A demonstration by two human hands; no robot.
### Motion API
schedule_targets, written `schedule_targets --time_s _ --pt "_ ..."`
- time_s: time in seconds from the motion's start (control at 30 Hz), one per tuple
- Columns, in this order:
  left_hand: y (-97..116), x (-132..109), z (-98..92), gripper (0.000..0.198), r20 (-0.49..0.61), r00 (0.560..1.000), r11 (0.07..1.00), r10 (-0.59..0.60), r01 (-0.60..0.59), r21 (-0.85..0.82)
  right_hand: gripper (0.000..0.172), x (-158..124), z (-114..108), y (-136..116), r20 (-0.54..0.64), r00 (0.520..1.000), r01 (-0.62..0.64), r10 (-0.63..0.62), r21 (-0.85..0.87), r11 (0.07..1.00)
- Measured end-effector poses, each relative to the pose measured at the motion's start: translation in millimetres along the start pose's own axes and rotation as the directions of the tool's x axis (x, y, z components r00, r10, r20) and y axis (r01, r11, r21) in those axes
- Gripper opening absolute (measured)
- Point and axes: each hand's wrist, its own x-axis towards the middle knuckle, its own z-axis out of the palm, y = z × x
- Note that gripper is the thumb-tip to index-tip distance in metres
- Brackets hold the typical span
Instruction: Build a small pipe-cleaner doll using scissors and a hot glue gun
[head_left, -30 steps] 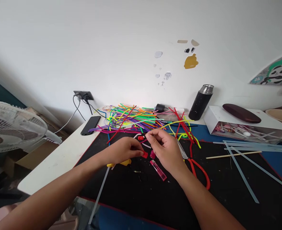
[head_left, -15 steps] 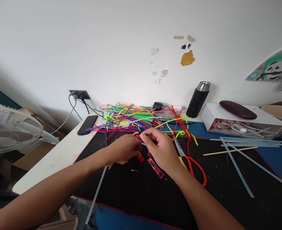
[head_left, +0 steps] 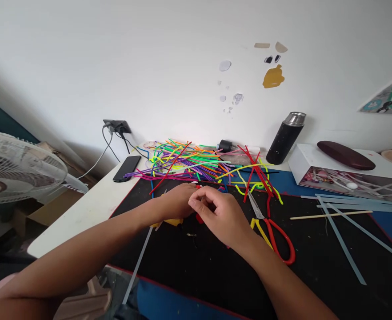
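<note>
My left hand point(head_left: 180, 200) is curled over the black mat, its fingertips hidden behind my right hand. My right hand point(head_left: 221, 213) is close against it, thumb and index finger pinched together; whatever is between them does not show. A small red piece point(head_left: 199, 218) shows between the two hands, and I cannot tell which one touches it. Beneath my left wrist lies a yellow tool point(head_left: 173, 222), mostly covered, with a pale translucent stick point(head_left: 139, 262) nearby. Scissors point(head_left: 258, 215) with red and yellow handles lie open just right of my right hand.
A heap of coloured pipe cleaners point(head_left: 189, 162) lies behind my hands. To the left are a phone point(head_left: 127, 169) and a fan point(head_left: 19, 169). At right stand a black flask point(head_left: 286, 140) and a white box point(head_left: 342, 171), with glue sticks point(head_left: 346, 244) and a wooden stick point(head_left: 331, 215) before it.
My right hand has come across in front of my left fingers, covering them and the pink-red case on the mat. The view has shifted slightly left.
</note>
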Motion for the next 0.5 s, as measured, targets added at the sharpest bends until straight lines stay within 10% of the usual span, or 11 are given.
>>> schedule_targets --time_s 0.17,0.3,0.5 --pt "-8 0 -21.1 0.006 0.129 0.991 0.997 -0.033 0.041 -0.058 0.011 -5 9 -2 0.114 0.992 0.077 -0.053 -0.213 0.974" --pt "-28 -13 -49.2 0.013 0.029 0.961 0.911 -0.277 0.272 -0.31 0.017 -9 17 -1 0.176 0.976 0.181 -0.128 -0.331 0.926" --pt "-50 -57 -64.5 0.03 -0.075 0.883 0.681 -0.464 0.301 -0.667 0.029 -7 27 -7 0.226 0.96 0.254 -0.166 -0.444 0.859"
